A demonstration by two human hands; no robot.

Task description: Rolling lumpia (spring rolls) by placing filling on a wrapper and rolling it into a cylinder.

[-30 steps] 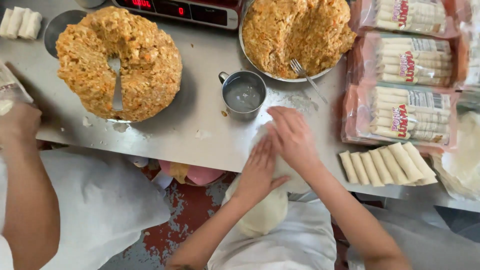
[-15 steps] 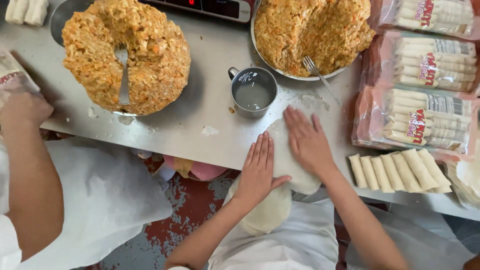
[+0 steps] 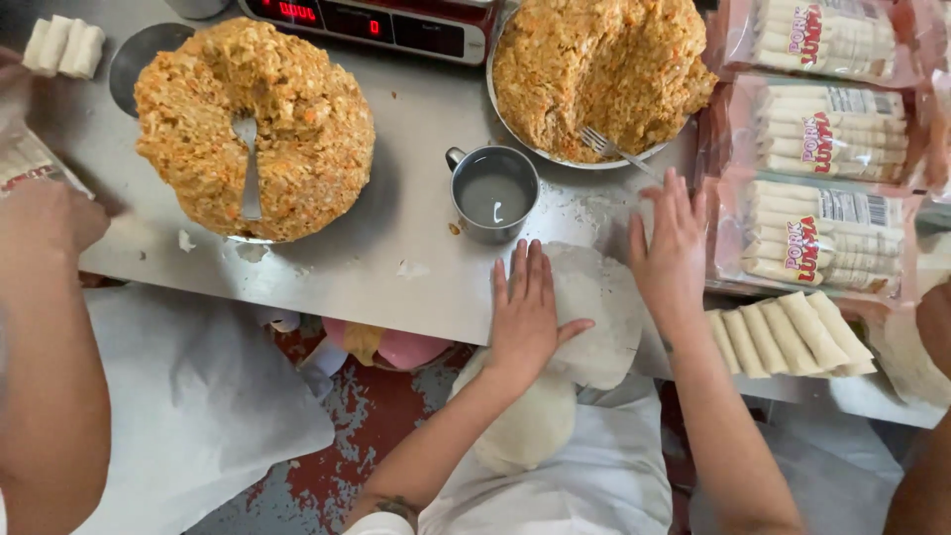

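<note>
— Hands first. What's the left hand (image 3: 525, 312) doing?

— Flat, palm down, fingers spread wide, pressing on the thin pale wrapper sheet (image 3: 594, 307) at the near edge of the steel table (image 3: 396, 267). Holding nothing. The wrapper overhangs the table edge a little.

— Right hand (image 3: 674, 248)?

— Also open and flat, fingers splayed, at the wrapper's far right corner. Can't tell if the palm touches it or only the table. Nothing gripped.

— Around them?

— Metal cup (image 3: 493, 193) with cloudy liquid just beyond the left fingertips. Behind that, a round bowl of orange minced filling (image 3: 594, 69) with a fork (image 3: 619, 154) stuck in it, near the right fingertips. Row of finished rolls (image 3: 788, 337) right of the right wrist. Sealed packs of rolls (image 3: 822, 233) past those.

— Further left?

— Big ring-shaped mound of the same filling (image 3: 297, 129) with a spoon (image 3: 248, 163) in it, scale (image 3: 371, 22) at the back. Another person's arm (image 3: 45, 327) at the left edge, hand at a pack; grip unclear.
</note>
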